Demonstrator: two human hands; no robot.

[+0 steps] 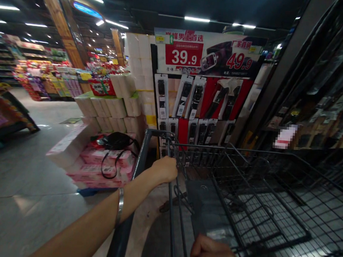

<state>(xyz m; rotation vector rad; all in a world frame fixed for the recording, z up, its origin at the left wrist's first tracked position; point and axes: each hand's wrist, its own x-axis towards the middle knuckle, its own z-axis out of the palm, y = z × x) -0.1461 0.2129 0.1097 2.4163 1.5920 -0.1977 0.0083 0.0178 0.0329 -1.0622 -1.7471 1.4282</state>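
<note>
A dark grey wire shopping cart (209,210) stretches across the right and lower part of the view. My left hand (165,169), with a silver bangle on its wrist, reaches over the thick push bar. Its fingers are wrapped round a thin rail of the cart's frame. At the bottom edge my right hand (216,256) is curled closed at the near end of the same rails, partly cut off by the frame. Inside the cart, a dark folding seat panel (207,202) lies between the hands; the basket's wire floor shows beyond it.
Ahead stands a belt display rack (191,102) with a price sign (207,54). Left of it are stacked tissue packs (107,107) and pink cartons (106,163) with a black bag (118,141) on top. Dark hanging goods (321,77) line the right side.
</note>
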